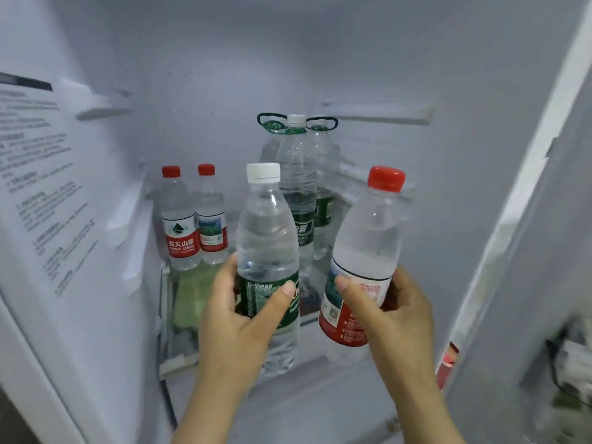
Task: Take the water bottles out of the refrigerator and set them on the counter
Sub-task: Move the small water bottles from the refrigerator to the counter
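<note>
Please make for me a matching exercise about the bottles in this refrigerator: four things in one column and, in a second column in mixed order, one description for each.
Column one
1. left-hand bottle
2. right-hand bottle
3. tall bottle at the back
4. pair of small bottles at the left

Column two
A. red cap, held tilted
B. green carry loop at the neck
C. red caps, standing side by side
D. white cap, gripped at its green label

Pairs: 1-D, 2-A, 3-B, 4-C

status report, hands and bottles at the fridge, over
Left grip on white-cap bottle, right grip on red-cap bottle. Two small red-cap bottles and large bottles behind, inside fridge. Nothing blocking the way out.
</note>
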{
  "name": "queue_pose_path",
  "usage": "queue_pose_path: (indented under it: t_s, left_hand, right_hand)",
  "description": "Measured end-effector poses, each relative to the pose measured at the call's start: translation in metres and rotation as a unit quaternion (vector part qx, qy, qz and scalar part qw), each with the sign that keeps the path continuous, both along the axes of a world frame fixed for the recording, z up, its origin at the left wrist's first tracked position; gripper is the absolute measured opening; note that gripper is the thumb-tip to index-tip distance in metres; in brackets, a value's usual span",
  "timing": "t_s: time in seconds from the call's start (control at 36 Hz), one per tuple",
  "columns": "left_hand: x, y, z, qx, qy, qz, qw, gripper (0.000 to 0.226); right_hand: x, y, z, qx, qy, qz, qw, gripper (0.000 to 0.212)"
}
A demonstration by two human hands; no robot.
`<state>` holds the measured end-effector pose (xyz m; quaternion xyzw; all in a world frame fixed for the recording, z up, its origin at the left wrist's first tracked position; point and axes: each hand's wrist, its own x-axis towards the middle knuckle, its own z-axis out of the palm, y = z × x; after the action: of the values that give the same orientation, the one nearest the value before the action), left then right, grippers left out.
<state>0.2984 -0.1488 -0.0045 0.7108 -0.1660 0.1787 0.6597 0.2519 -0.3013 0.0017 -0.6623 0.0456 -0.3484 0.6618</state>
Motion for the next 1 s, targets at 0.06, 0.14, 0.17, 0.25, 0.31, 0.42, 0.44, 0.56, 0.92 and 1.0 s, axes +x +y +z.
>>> queue_pose_path:
  t_s: [0.06,0.14,0.17,0.25,0.31,0.42,0.44,0.56,0.92,1.0]
  left_hand:
    - [-0.011,-0.011,0.003,-0.007,0.0,-0.036,0.999,0.055]
    - [-0.031,-0.03,0.01,-0.015,-0.004,-0.097,0.995,0.052]
    - [-0.039,-0.038,0.014,-0.019,-0.009,-0.117,0.993,0.049]
    - [-0.064,-0.058,0.025,-0.043,-0.021,-0.171,0.984,0.044]
    - [-0.08,-0.07,0.032,-0.055,-0.03,-0.2,0.978,0.045]
    - [-0.114,-0.095,0.044,-0.083,-0.027,-0.255,0.963,0.042]
    - [-0.123,-0.102,0.047,-0.093,-0.025,-0.272,0.957,0.042]
    - [-0.164,-0.127,0.056,-0.112,-0.031,-0.338,0.934,0.041]
    - [-0.277,-0.213,0.064,-0.079,-0.04,-0.495,0.865,0.046]
    - [-0.297,-0.236,0.065,-0.084,-0.022,-0.542,0.836,0.044]
  right_hand:
    - [-0.02,-0.008,0.006,0.001,-0.009,-0.026,1.0,0.03]
    - [-0.051,-0.021,0.014,-0.007,-0.015,-0.072,0.997,0.028]
    - [-0.062,-0.025,0.017,-0.008,-0.016,-0.088,0.996,0.027]
    - [-0.094,-0.037,0.027,-0.008,-0.024,-0.126,0.992,0.025]
    - [-0.116,-0.045,0.033,-0.005,-0.025,-0.142,0.989,0.024]
    - [-0.163,-0.062,0.047,-0.01,-0.024,-0.172,0.985,0.024]
    - [-0.175,-0.066,0.05,-0.014,-0.023,-0.181,0.983,0.024]
    - [-0.225,-0.083,0.058,-0.025,-0.018,-0.221,0.975,0.023]
    - [-0.37,-0.121,0.063,-0.017,-0.011,-0.401,0.916,0.047]
    - [-0.397,-0.125,0.065,-0.015,-0.011,-0.453,0.891,0.043]
